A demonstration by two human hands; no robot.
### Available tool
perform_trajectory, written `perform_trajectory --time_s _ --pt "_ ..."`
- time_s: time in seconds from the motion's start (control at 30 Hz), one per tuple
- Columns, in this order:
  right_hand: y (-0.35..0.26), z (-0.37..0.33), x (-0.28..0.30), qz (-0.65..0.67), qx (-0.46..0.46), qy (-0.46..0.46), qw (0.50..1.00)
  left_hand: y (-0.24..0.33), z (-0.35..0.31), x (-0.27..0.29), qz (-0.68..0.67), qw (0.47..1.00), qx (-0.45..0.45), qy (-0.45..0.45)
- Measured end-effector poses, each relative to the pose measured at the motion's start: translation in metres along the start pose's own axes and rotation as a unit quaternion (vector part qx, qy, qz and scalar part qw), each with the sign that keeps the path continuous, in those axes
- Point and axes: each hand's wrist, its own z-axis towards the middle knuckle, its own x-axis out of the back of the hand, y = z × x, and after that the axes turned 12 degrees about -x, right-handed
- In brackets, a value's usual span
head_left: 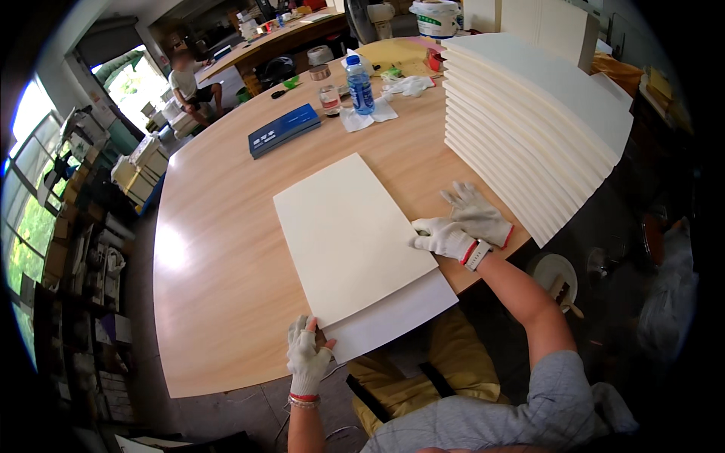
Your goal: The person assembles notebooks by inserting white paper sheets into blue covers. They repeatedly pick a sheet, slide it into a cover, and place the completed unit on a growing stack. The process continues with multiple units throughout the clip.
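Note:
A cream-white board (pixel 351 238) lies on the table in front of me. A whiter sheet (pixel 393 317) beneath it sticks out toward me past the table's near edge. My left hand (pixel 306 351), in a knitted glove with bare fingertips, grips at the board's near left corner, its thumb by the sheet's edge. At the board's right edge my right hand (pixel 445 238), gloved and wearing a pale wristband, has its fingers bent against the rim; their undersides are hidden. Just beyond that hand rests a loose grey-white glove (pixel 477 214) with a red cuff.
A tall stack of cream boards (pixel 521 143) stands at the right. Farther back are a blue box (pixel 285 130), a glass jar (pixel 330 100), a blue-labelled bottle (pixel 359 87) and crumpled tissue (pixel 408 86). A person (pixel 190 87) sits at the far left; a white bucket (pixel 436 19) is at the back.

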Motion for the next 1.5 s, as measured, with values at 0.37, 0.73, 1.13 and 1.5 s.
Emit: perform_trajectory --time_s 0.37,0.73,1.13,1.5 --pt "0.013 0.008 -0.01 -0.002 0.001 0.024 1.0 0.0 -0.001 0.001 0.019 0.999 0.013 -0.04" --pt "0.015 0.011 -0.013 0.0 0.007 0.022 1.0 0.001 -0.001 0.002 0.03 0.998 0.016 -0.053" --pt "-0.001 -0.036 -0.017 0.051 0.27 0.087 0.958 0.056 0.036 0.029 0.107 0.971 -0.164 -0.137" --pt "0.021 -0.031 0.001 0.142 0.184 -0.151 0.961 0.054 0.048 0.025 0.133 0.96 -0.163 -0.185"
